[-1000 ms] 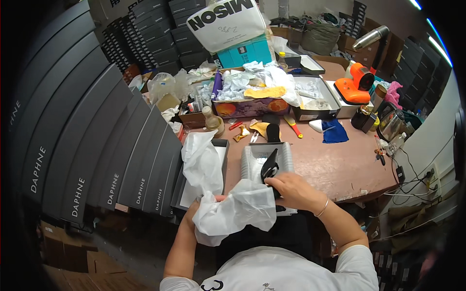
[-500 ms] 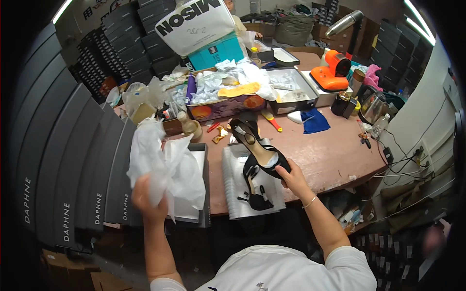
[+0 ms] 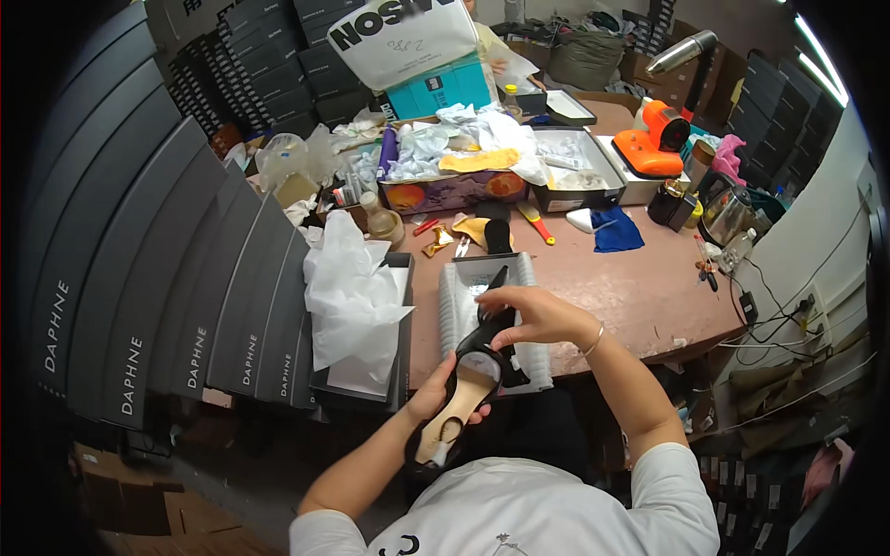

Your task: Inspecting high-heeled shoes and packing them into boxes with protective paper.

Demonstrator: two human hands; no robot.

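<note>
My left hand (image 3: 432, 391) is wrapped round a black high-heeled shoe (image 3: 476, 382) with a beige insole, its toe pointing away from me and its heel end close to my shirt. Over the toe, my right hand (image 3: 538, 317) is curved with thumb and fingers apart; whether it touches the shoe is hard to tell. Beneath both hands lies a box part lined with ribbed white wrapping (image 3: 452, 301), where a second black shoe (image 3: 516, 366) is mostly hidden. White tissue paper (image 3: 348, 292) rests crumpled over a dark grey shoebox (image 3: 400, 345) to the left.
Dark grey shoeboxes (image 3: 176, 306) stand in a row at the left. Behind the work spot are a carton of crumpled paper (image 3: 445, 196), a yellow-red brush (image 3: 536, 222) and a blue cloth (image 3: 618, 231). An orange machine (image 3: 654, 144) and a kettle (image 3: 726, 213) sit at the right.
My left hand has let go of the tissue paper and taken the shoe. The shoe has come nearer and turned round. My right hand has moved from its grip to over the toe.
</note>
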